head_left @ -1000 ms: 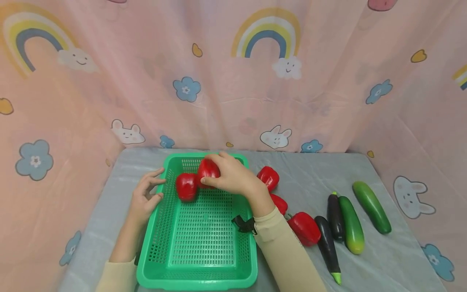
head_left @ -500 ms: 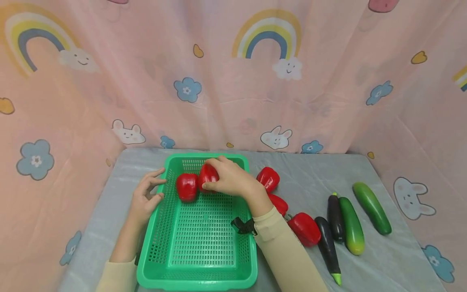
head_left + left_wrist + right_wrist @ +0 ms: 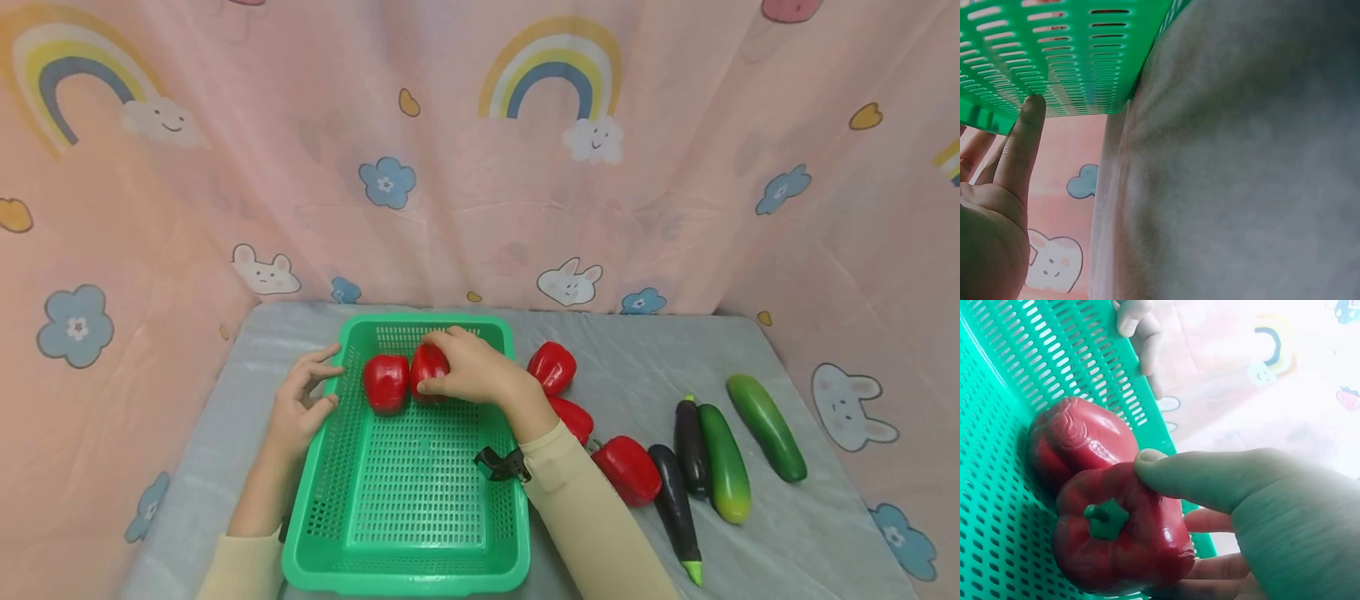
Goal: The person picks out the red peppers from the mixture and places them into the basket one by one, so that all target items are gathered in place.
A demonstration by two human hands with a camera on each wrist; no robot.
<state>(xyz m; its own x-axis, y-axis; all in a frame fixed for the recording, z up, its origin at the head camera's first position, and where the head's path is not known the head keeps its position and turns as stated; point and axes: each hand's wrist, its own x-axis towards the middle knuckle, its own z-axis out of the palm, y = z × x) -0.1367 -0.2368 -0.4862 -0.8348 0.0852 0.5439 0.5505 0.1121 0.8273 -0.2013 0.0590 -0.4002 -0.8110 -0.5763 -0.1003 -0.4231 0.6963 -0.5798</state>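
Note green basket (image 3: 405, 580) at left, left hand (image 3: 298, 407) with loose fingers against its left side, right hand (image 3: 478, 372) grasping red pepper (image 3: 1141, 544) inside, far end, right of second pepper (image 3: 386, 385). Judge held pepper light, firm, slightly slippery; grip across broad sides, clear of green stem (image 3: 1110, 520).

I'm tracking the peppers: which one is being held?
The red pepper at right of the two in the green basket; the right hand grips it and no other.
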